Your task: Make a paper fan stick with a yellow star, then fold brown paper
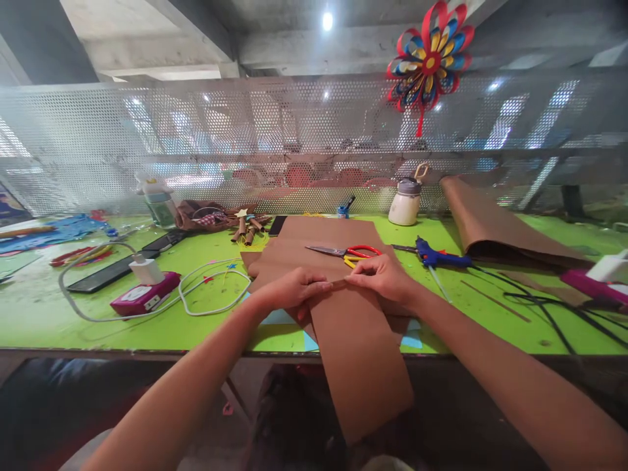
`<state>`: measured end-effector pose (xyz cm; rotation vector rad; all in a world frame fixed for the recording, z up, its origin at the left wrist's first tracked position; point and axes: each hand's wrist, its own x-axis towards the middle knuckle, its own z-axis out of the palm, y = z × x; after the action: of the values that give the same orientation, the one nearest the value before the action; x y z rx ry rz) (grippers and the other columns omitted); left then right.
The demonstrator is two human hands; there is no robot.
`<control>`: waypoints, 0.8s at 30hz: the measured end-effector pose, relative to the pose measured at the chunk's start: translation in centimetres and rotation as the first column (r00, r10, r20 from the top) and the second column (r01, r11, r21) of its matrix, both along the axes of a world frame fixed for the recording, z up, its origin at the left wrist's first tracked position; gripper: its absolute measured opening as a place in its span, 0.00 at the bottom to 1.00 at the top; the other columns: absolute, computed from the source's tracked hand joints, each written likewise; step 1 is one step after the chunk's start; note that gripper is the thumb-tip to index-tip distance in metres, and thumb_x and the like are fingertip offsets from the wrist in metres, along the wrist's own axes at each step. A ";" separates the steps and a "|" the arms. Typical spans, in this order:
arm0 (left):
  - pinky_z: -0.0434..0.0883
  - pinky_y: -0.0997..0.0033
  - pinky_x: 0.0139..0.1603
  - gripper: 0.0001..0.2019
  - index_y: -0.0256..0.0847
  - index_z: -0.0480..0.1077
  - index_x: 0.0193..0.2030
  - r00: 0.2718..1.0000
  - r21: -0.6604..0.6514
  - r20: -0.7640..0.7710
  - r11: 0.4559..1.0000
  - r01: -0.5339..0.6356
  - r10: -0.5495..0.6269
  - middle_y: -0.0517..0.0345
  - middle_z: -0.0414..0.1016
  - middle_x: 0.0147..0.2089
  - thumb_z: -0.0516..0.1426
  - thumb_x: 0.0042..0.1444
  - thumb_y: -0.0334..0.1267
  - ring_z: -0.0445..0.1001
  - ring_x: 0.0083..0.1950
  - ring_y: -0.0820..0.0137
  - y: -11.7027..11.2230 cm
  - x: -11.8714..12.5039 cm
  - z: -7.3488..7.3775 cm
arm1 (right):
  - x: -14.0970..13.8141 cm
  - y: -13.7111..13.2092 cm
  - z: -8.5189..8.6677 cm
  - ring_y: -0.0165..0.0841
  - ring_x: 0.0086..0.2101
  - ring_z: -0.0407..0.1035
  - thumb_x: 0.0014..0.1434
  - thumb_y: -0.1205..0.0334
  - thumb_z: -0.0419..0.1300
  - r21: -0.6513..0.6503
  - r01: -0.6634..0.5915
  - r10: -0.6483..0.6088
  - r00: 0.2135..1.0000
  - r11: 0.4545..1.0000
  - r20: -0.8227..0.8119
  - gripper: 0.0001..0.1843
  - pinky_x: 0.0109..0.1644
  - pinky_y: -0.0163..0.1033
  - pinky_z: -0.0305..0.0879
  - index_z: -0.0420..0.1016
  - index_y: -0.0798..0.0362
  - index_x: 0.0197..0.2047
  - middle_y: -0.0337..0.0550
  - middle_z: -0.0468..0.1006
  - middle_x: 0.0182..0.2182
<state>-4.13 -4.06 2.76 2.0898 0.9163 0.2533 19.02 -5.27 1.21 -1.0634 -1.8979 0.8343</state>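
Observation:
A long strip of brown paper (360,360) hangs over the table's front edge toward me. Its far end looks folded or rolled into a narrow band between my hands. My left hand (304,288) pinches that band at its left, and my right hand (377,275) pinches it at its right. Just beyond my fingers, scissors (338,251) with red and yellow handles lie on larger brown paper sheets (324,230). Pieces of light blue paper (277,318) stick out from under the brown paper.
A blue glue gun (439,255) with a black cord lies at the right, near a curled brown sheet (505,222). At the left are a purple power adapter (147,294), a white cable and a phone (105,271). Small paper rolls (250,229) and a white bottle (405,203) stand behind.

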 end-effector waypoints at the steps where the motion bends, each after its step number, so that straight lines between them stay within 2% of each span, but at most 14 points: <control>1: 0.54 0.78 0.17 0.22 0.39 0.62 0.31 1.000 -0.017 0.004 1.000 -0.004 0.004 0.65 0.63 0.15 0.46 0.56 0.59 0.60 0.15 0.77 0.1 -0.1 0.0 | 0.0 0.2 -0.2 0.26 0.22 0.60 0.47 0.51 0.64 -0.046 0.008 -0.010 0.998 0.999 -0.057 0.16 0.25 0.32 0.53 0.74 0.57 0.24 0.37 0.69 0.19; 6: 0.56 0.78 0.18 0.21 0.39 0.62 0.32 0.999 -0.081 0.035 0.996 0.024 -0.021 0.63 0.66 0.17 0.47 0.56 0.58 0.63 0.18 0.76 0.3 -0.3 -0.1 | 0.1 0.8 -0.5 0.26 0.23 0.61 0.40 0.51 0.68 -0.190 -0.006 -0.041 0.970 0.982 -0.240 0.17 0.28 0.34 0.57 0.73 0.58 0.22 0.37 0.70 0.20; 11: 0.59 0.79 0.21 0.20 0.38 0.63 0.29 0.997 -0.003 0.082 1.000 -0.006 0.006 0.62 0.68 0.18 0.47 0.57 0.55 0.65 0.19 0.77 0.5 -0.4 0.0 | 0.2 0.7 -0.1 0.25 0.23 0.59 0.41 0.53 0.68 -0.201 -0.002 -0.063 0.946 0.980 -0.318 0.16 0.30 0.34 0.56 0.72 0.58 0.21 0.34 0.66 0.18; 18: 0.55 0.80 0.15 0.25 0.36 0.65 0.25 0.999 0.032 0.036 0.999 -0.028 0.026 0.62 0.65 0.14 0.46 0.57 0.57 0.60 0.14 0.78 1.1 -0.8 -0.1 | 0.5 0.9 -0.3 0.25 0.23 0.58 0.42 0.51 0.67 -0.180 0.012 -0.071 0.943 0.984 -0.326 0.17 0.29 0.34 0.54 0.72 0.58 0.20 0.35 0.67 0.18; 21: 0.56 0.80 0.15 0.24 0.36 0.64 0.25 0.997 0.007 0.071 1.000 -0.018 0.018 0.61 0.67 0.17 0.46 0.57 0.57 0.60 0.14 0.79 1.1 -0.9 -0.1 | 0.6 1.0 -0.3 0.27 0.24 0.61 0.43 0.51 0.67 -0.224 -0.041 -0.040 0.937 0.974 -0.346 0.16 0.30 0.34 0.56 0.75 0.58 0.23 0.36 0.69 0.20; 24: 0.57 0.81 0.15 0.22 0.37 0.62 0.26 0.992 -0.048 0.126 0.999 -0.003 0.009 0.62 0.69 0.18 0.48 0.56 0.56 0.60 0.14 0.80 1.0 -1.0 0.2 | 0.8 1.0 -0.3 0.30 0.27 0.67 0.49 0.49 0.63 -0.286 -0.162 0.021 0.898 0.944 -0.440 0.18 0.33 0.37 0.62 0.77 0.57 0.30 0.41 0.74 0.26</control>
<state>-5.16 -3.10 2.92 2.0032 0.8446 0.3591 19.84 -4.24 0.95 -0.8799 -1.4740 1.3459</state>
